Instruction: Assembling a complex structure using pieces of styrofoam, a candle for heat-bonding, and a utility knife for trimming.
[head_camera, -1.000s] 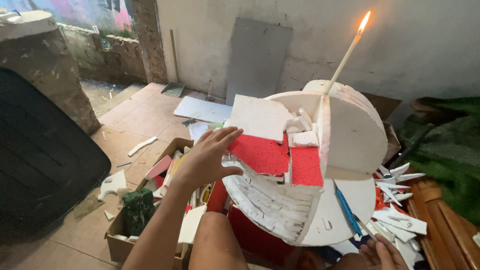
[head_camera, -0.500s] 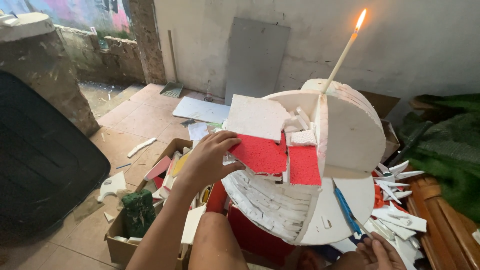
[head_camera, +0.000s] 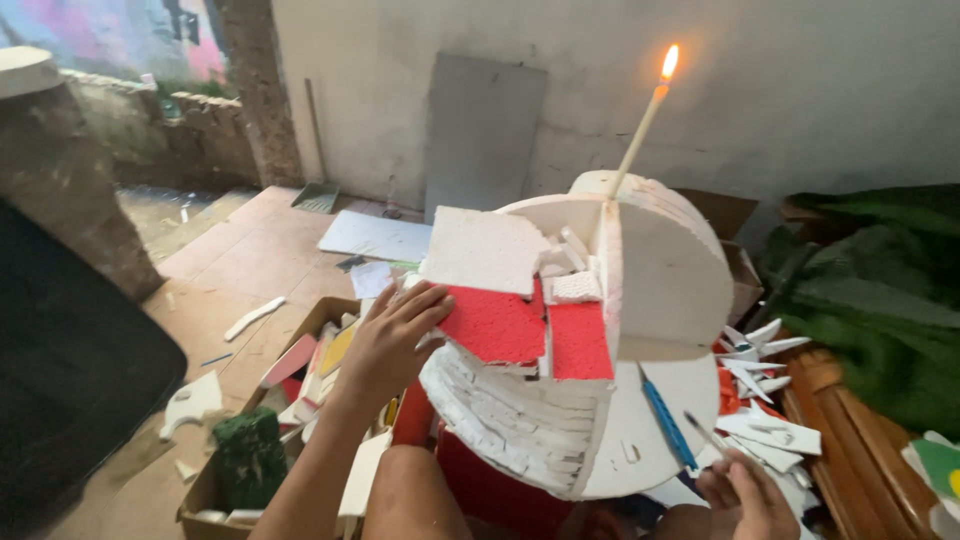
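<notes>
A large round white foam model (head_camera: 660, 290) with red foam panels (head_camera: 500, 325) stands in front of me, and a lit candle (head_camera: 640, 125) leans out of its top. My left hand (head_camera: 390, 340) rests with fingers spread against the model's left side, touching the edge of a red panel under a white foam square (head_camera: 480, 250). My right hand (head_camera: 745, 490) is low at the bottom right, pinching a thin stick-like tool (head_camera: 705, 435). A blue pen (head_camera: 665, 425) lies on the white base disc.
A cardboard box (head_camera: 300, 400) of foam scraps and a green block (head_camera: 250, 455) sits at the left. White foam offcuts (head_camera: 770, 430) are piled on the right by a wooden edge (head_camera: 850, 450) and green cloth (head_camera: 880, 300). A grey board (head_camera: 485, 135) leans on the wall.
My left hand has shifted slightly to the right along the model's side. The right hand has risen a little into view with the thin tool.
</notes>
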